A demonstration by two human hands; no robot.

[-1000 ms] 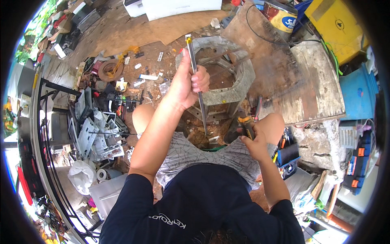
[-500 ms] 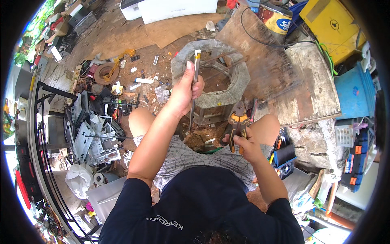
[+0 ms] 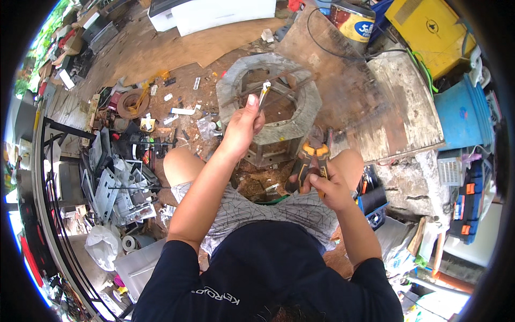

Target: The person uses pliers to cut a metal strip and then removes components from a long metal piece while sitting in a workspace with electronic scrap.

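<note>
My left hand (image 3: pixel 242 129) is closed around a narrow silvery metal strip (image 3: pixel 263 97), thumb pointing up along it. The strip's upper end, with a whitish and yellow tip, sticks out above the thumb; its lower part is hidden behind my hand and forearm. Over my right thigh, my right hand (image 3: pixel 333 187) grips pliers (image 3: pixel 316 150) with orange and black handles, the dark metal jaws pointing away from me. Beyond both hands stands an eight-sided grey frame (image 3: pixel 225 96) with an open middle and thin rods lying across it. The pliers and the strip are well apart.
Dismantled metal and electronic parts (image 3: pixel 115 185) are heaped on the left beside a black rack (image 3: pixel 51 161). Worn wooden boards (image 3: pixel 402 107) lie at right, near a blue bucket (image 3: pixel 461 118) and a yellow case (image 3: pixel 429 32). Small scraps litter the dirt floor.
The strip has tilted, and its lower length no longer shows below my left hand. My left hand has dropped slightly. The pliers stay in my right hand. The whole view has shifted a little.
</note>
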